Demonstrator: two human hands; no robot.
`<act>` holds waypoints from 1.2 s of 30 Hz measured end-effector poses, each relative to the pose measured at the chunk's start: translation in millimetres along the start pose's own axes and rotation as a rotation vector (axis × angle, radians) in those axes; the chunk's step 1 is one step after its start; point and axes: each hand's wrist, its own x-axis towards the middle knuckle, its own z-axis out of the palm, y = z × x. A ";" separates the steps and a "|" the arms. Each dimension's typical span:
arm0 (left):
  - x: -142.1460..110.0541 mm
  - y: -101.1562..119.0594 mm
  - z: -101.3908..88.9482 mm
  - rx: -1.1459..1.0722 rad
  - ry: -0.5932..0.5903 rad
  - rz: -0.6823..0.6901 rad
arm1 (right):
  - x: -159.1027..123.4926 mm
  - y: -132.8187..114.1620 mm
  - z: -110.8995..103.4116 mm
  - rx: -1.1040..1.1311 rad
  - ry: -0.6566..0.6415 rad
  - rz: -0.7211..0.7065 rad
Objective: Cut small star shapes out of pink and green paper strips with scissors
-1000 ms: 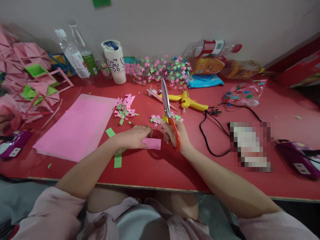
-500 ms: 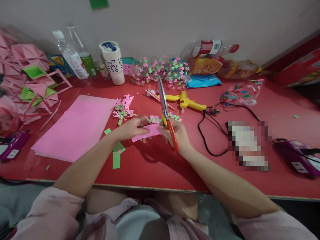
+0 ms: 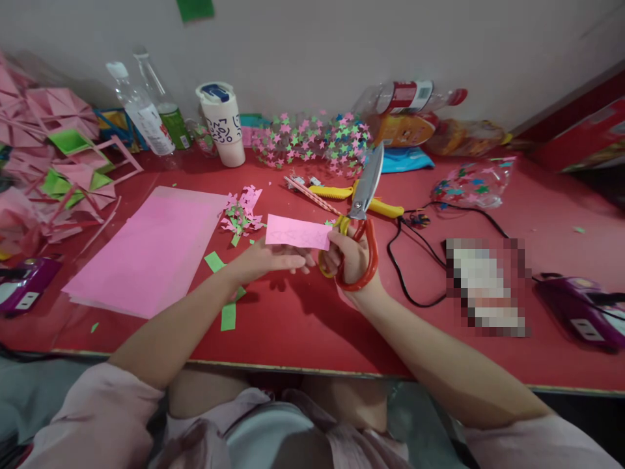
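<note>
My right hand is closed around the red and yellow handles of the scissors, whose blades point up and away. Between its thumb and fingers it also pinches the right end of a pink paper strip, with faint outlines drawn on it. Just under the strip, my left hand has its fingers stretched out, partly hidden by the paper. Green paper scraps lie by my left forearm. Beyond that wrist sits a pile of pink and green paper stars.
Pink sheets lie at left, near folded pink paper shapes. A tumbler and bottles stand along the wall. Behind the scissors are a yellow glue gun and a yellow cutter. A black cord loops at right.
The pink strip went from my left hand to my right and is now raised and turned flat toward me. My left fingers have opened. The scissors have swung to the right.
</note>
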 end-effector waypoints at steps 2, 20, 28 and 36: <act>0.5 -4.7 9.9 0.108 0.082 -0.037 | -1.2 2.0 -0.4 -0.041 -0.043 0.028; 2.4 13.3 -24.8 -0.090 0.785 0.324 | -13.9 -14.1 -1.0 -0.777 -0.466 0.078; 4.5 7.6 -28.8 -0.033 0.821 0.333 | -15.9 -14.7 -2.3 -0.827 -0.522 0.127; 5.2 1.8 -29.1 0.057 0.768 0.330 | -17.9 -13.2 -0.8 -0.793 -0.509 0.148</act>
